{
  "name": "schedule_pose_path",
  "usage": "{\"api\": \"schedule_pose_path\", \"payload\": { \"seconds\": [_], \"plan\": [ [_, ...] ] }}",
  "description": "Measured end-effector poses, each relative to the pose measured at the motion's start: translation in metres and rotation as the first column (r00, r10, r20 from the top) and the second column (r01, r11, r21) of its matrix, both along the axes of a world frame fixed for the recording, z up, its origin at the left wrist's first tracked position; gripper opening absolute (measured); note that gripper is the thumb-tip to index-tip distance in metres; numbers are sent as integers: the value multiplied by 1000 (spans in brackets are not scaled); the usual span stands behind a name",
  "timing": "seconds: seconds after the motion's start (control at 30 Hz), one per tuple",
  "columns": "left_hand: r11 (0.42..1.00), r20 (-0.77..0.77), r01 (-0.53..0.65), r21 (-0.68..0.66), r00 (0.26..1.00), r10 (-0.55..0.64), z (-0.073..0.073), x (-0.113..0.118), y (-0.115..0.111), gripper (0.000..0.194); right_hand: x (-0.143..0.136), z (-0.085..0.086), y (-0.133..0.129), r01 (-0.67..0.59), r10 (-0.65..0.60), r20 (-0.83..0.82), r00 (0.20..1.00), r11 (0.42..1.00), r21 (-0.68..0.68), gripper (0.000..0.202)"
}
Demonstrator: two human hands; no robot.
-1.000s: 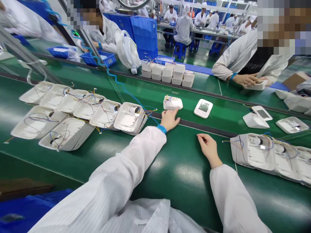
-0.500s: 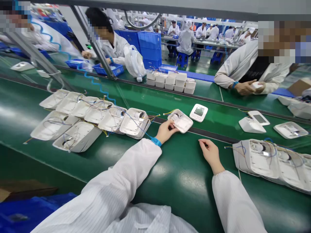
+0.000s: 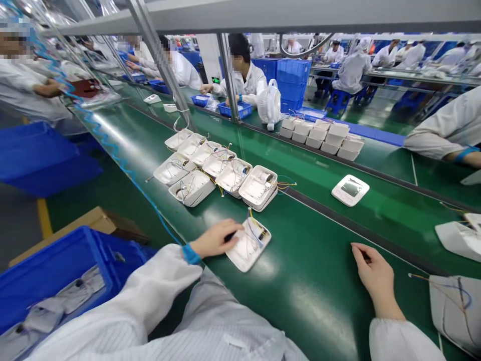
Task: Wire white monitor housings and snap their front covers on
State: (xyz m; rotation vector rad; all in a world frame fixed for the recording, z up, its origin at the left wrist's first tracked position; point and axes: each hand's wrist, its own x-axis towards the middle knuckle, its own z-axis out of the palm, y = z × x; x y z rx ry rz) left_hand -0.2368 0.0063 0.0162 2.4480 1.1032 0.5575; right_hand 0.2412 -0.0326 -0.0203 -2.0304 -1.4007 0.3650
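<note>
My left hand [image 3: 218,237], with a blue wrist strap, has its fingers closed on the left edge of a white housing [image 3: 251,245] with wires, near the front of the green bench. My right hand [image 3: 373,271] rests over the bench at the right, thumb and fingertips together, with nothing visible in them. Beyond it lies a white device with a grey screen [image 3: 352,188]. A group of open white housings with wires [image 3: 225,165] stands behind my left hand.
At the lower left is a blue bin [image 3: 84,245] holding white parts. Stacked white housings [image 3: 319,134] and a white fan [image 3: 269,104] stand across the bench. A wired housing [image 3: 453,306] sits at the lower right. People work beyond; a blue coiled hose [image 3: 112,145] hangs at left.
The view has turned left. My left hand has brought the white housing from beside the screen device to the near side of the bench. My right hand stays pinched and apart.
</note>
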Motion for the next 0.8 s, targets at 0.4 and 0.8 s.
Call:
{"api": "schedule_pose_path", "payload": {
  "seconds": [0.4,0.8],
  "plan": [
    [779,-65,-571,259,795,604,-29,-55,4,51,-3,5,-1,14,-13,21,1000,999,-31,44],
    [793,-85,-546,270,807,584,-6,-51,-5,78,-4,9,-1,-22,22,34,999,1000,16,46]
  ]
}}
